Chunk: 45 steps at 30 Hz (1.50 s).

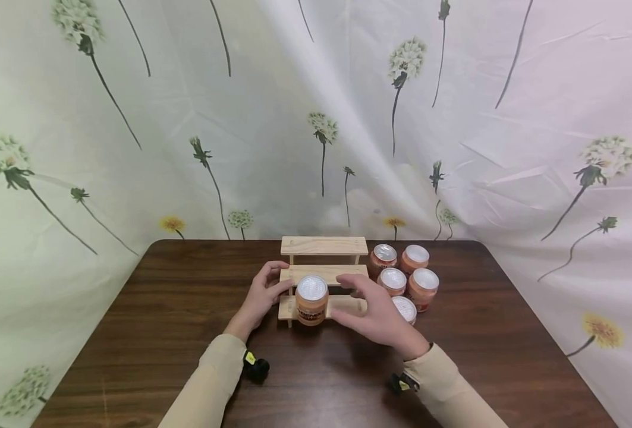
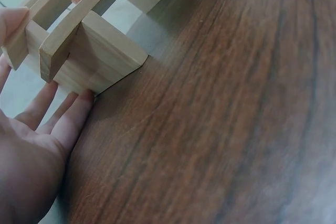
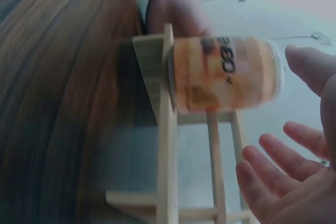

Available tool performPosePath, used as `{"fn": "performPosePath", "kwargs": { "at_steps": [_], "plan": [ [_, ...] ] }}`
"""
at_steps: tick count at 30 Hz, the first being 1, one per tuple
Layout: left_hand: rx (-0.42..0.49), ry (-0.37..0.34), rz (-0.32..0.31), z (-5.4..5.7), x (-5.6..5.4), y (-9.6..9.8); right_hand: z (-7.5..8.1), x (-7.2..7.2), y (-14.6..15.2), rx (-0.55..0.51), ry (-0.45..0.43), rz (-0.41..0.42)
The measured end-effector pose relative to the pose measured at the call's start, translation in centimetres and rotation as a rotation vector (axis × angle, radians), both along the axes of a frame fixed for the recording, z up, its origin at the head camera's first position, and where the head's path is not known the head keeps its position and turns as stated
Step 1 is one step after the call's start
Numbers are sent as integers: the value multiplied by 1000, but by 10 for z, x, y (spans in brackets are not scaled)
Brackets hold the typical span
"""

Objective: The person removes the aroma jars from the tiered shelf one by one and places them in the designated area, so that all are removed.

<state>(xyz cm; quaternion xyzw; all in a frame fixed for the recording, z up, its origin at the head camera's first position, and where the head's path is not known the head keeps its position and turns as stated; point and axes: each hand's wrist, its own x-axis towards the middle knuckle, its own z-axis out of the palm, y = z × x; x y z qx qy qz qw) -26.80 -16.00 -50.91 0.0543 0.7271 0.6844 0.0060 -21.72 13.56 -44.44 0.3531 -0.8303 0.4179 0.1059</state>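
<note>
A small three-step wooden rack [image 1: 323, 245] stands on the table. An orange jar with a white lid [image 1: 311, 304] stands upright at the left of its lowest step; dark lettering marks its side. My left hand [image 1: 260, 294] holds the rack's left end, thumb and forefinger about the middle step, other fingertips against the side panel [image 2: 107, 51]. To the right of the jar, my right hand [image 1: 377, 309] is spread with bent fingers, holding nothing. In the right wrist view, a gap shows between its fingers [image 3: 278, 163] and the jar.
Several similar jars [image 1: 424, 285] with pale lids stand in a group right of the rack, one of them partly behind my right hand. The dark wooden table [image 1: 187, 309] ends at a hanging cloth [image 1: 273, 119] printed with dandelions.
</note>
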Motion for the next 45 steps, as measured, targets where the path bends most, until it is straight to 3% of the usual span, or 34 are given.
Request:
{"fn": "performPosePath", "kwargs": {
  "at_steps": [14,34,45],
  "plan": [
    [5,-2,5,-1,0,0,-14,-9,-44,-65,-152,21],
    [5,1,5,-1,-1,0,-15,-13,-59,-142,-154,-27],
    [-1,1,10,-1,0,0,-14,-10,-56,-202,-104,-19]
  ]
}}
